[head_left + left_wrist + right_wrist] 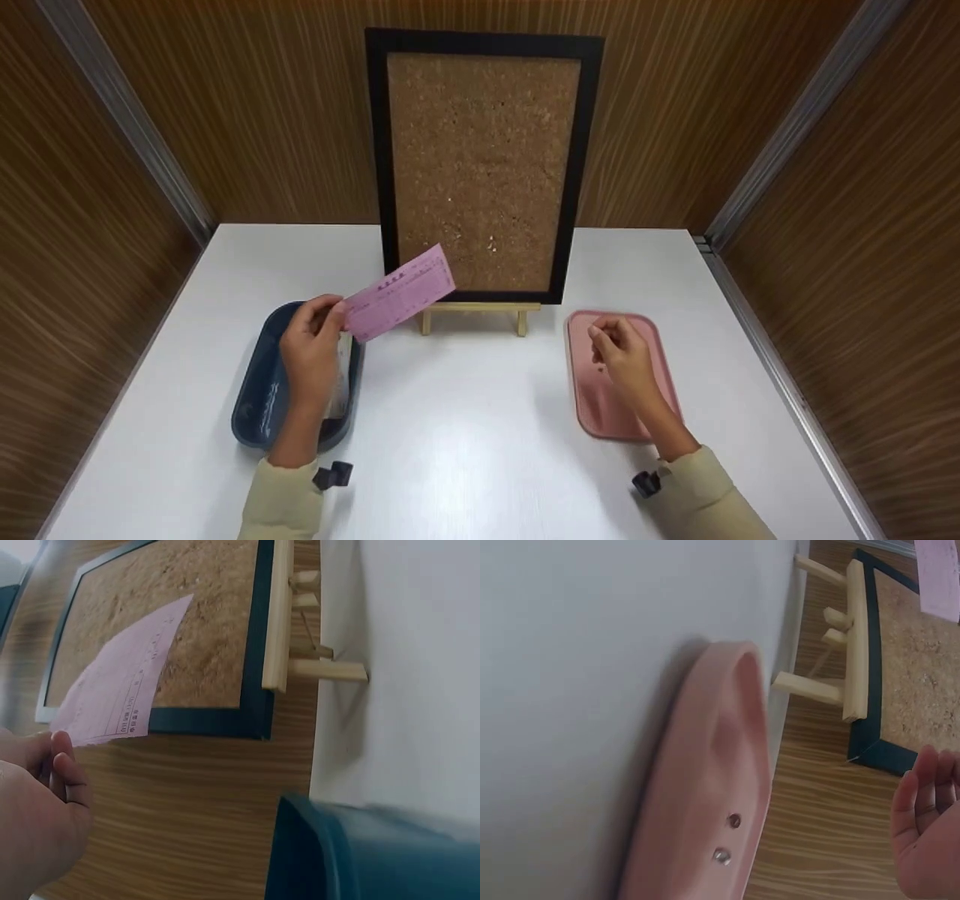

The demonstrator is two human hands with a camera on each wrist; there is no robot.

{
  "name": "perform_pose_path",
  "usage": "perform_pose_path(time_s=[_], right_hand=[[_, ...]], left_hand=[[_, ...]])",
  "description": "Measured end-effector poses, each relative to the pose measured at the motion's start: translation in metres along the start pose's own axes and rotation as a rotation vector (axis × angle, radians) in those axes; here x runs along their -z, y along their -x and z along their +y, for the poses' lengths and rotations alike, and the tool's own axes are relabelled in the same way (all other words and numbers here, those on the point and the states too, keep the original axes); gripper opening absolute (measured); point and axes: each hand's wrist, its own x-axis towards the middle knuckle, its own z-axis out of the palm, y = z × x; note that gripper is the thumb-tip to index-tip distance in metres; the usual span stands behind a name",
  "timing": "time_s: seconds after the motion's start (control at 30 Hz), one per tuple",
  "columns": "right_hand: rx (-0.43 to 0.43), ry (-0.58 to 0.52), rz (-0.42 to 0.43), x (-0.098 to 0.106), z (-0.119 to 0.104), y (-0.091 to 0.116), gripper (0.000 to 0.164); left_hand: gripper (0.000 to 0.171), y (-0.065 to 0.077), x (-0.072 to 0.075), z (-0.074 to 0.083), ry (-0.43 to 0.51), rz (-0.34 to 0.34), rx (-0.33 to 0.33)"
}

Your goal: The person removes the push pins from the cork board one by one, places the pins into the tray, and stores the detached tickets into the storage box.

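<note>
My left hand pinches one end of a pink printed paper slip between thumb and fingers, above the blue bin. The slip slants up to the right and overlaps the cork board's lower left corner in the head view. Pale papers lie in the bin, partly hidden by the hand. Over the pink tray is my right hand, fingers bent and thumb close to the index finger; I cannot tell whether something small is between them. Two small shiny round pieces lie in the tray.
A black-framed cork board leans on a wooden easel at the back of the white table. Its cork has small holes and pale specks. Wood-grain walls enclose the table at the back and sides.
</note>
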Motion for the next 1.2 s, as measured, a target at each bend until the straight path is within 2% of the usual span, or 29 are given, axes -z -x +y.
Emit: perform_pose_path(time_s=[0.17,0.4,0.53,0.7,1.0,1.2], right_hand=[[-0.011,0.016,0.014,0.012,0.022,0.003,0.017],[-0.017,0.039,-0.008,0.021,0.033,0.008,0.015],[-0.071,0.103,-0.032,0.025,0.038,0.011,0.014],[-0.137,0.193,-0.080,0.029,0.042,0.015,0.012],[-0.161,0.220,-0.121,0.033,0.047,0.018,0.008],[-0.168,0.254,-0.131,0.034,0.050,0.020,0.009]], left_hand=[[0.024,0.006,0.024,-0.006,-0.005,0.074,0.003],[0.028,0.017,0.054,-0.015,-0.069,0.159,0.068],[0.028,0.022,0.066,-0.022,-0.088,0.189,0.090],[0.027,0.028,0.081,-0.030,-0.142,0.228,0.157],[0.027,0.027,0.092,-0.049,-0.267,0.241,0.255],[0.024,0.030,0.095,-0.056,-0.328,0.272,0.283]])
